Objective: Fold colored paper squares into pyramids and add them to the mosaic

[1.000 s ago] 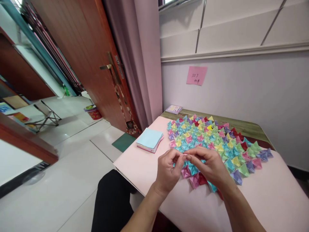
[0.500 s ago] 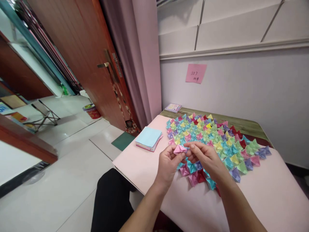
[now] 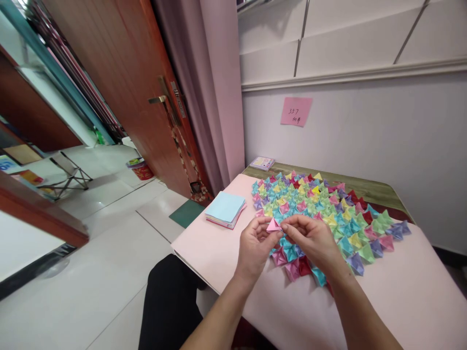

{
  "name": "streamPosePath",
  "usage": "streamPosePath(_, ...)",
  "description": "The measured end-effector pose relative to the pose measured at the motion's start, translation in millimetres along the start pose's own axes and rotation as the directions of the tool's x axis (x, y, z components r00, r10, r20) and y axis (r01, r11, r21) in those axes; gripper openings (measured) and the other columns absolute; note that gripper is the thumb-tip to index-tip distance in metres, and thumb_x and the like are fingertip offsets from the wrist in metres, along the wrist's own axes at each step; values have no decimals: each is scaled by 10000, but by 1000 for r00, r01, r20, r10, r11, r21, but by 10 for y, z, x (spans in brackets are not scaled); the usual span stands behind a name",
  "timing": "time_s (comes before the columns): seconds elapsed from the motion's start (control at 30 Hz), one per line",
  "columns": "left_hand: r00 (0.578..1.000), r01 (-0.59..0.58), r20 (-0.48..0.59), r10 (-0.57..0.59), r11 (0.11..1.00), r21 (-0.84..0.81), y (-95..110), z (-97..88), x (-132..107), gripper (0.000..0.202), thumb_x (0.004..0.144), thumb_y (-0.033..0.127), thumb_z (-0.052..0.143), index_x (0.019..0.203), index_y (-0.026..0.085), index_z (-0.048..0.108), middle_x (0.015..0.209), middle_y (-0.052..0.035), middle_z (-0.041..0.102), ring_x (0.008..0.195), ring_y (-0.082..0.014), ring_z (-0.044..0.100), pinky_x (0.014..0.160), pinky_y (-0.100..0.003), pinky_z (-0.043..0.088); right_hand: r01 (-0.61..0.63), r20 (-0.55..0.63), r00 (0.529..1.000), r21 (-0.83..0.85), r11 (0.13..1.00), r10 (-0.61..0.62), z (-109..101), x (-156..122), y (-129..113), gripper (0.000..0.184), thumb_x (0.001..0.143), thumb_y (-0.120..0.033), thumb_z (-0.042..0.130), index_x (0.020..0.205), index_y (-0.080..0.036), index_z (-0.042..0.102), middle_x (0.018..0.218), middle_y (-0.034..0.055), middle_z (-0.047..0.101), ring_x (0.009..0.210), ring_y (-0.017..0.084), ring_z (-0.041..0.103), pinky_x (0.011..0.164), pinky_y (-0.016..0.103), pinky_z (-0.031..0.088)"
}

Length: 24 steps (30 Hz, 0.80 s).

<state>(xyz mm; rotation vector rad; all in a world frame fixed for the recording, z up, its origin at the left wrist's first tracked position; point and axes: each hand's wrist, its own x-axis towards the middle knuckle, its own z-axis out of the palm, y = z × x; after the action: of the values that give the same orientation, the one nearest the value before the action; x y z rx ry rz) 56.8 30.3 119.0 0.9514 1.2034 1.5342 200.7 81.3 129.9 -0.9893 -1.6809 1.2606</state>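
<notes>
Between my two hands is a small folded pink origami paper [image 3: 273, 225], held above the table. My left hand [image 3: 255, 245] pinches its left side with thumb and fingers. At its right end, the thumb and fingertips of my right hand [image 3: 310, 236] are closed on the paper. Below and behind my hands, rows of folded origami pieces [image 3: 330, 221] in blue, green, yellow, pink, purple and red cover much of the tabletop; my hands hide some of them. To the left lies a stack of square paper sheets [image 3: 225, 208], light blue on top.
The table has a pale pink cover [image 3: 204, 243]. A small pack of cards or paper [image 3: 262, 163] lies on its wooden back edge. A pink note [image 3: 296, 112] is on the wall. Left are a wooden door [image 3: 120, 73], a folding chair [image 3: 67, 170] and a red bucket [image 3: 140, 170].
My right hand's fingers have closed in on the right end of the pink paper, which now looks more like a pointed triangle. My left hand keeps its hold.
</notes>
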Motion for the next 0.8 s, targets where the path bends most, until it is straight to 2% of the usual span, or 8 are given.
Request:
streamPosePath(0.1, 997, -20, -69, 25, 997, 77, -22, -12, 10, 477, 658, 331, 834, 1049, 146, 633, 992, -92, 685, 758, -176, 669, 644, -291, 577, 60, -73, 995, -173, 983, -73, 39, -45, -69, 176, 825, -358, 656, 806, -190, 706, 681, 31, 719, 602, 167, 659, 550, 241, 497)
streamPosePath(0.23, 994, -16, -105, 22, 999, 50, -52, -33, 24, 419, 678, 374, 822, 983, 145, 648, 898, -81, 700, 799, -196, 686, 700, -297, 574, 117, -131, 978, -310, 944, -164, 93, -76, -124, 163, 833, -332, 621, 757, -216, 706, 624, 12, 703, 542, 160, 643, 510, 235, 477)
streamPosePath(0.33, 996, 33, -76, -36, 999, -30, -39, -52, 35, 437, 682, 368, 821, 1001, 136, 632, 826, -69, 709, 755, -180, 692, 722, -298, 570, 117, -148, 973, -335, 935, -175, 87, -55, -112, 183, 843, -348, 604, 758, -218, 701, 613, 10, 692, 524, 157, 627, 499, 235, 463)
streamPosePath(0.5, 995, 95, -8, -97, 990, -107, 9, -55, 34, 460, 714, 381, 790, 1050, 133, 596, 766, -46, 700, 701, -182, 698, 738, -345, 584, 64, -156, 981, -304, 951, -116, 13, -2, -49, 218, 844, -378, 585, 835, -198, 708, 620, 13, 680, 514, 155, 601, 478, 240, 433)
streamPosePath(0.6, 994, 107, -7, -108, 990, -93, -6, -51, 35, 425, 744, 388, 751, 1051, 138, 597, 737, -27, 681, 708, -199, 712, 762, -372, 588, 40, -164, 982, -323, 946, -98, -20, 13, -13, 232, 844, -374, 566, 856, -191, 707, 607, 8, 663, 513, 153, 587, 482, 243, 424)
streamPosePath(0.8, 995, 99, -8, -99, 995, -19, -80, -63, 56, 353, 830, 390, 634, 1078, 146, 580, 719, -37, 688, 713, -217, 721, 767, -395, 589, 56, -174, 973, -462, 885, -153, -26, 30, 45, 217, 824, -313, 541, 854, -193, 719, 521, -26, 582, 446, 129, 504, 477, 244, 390)
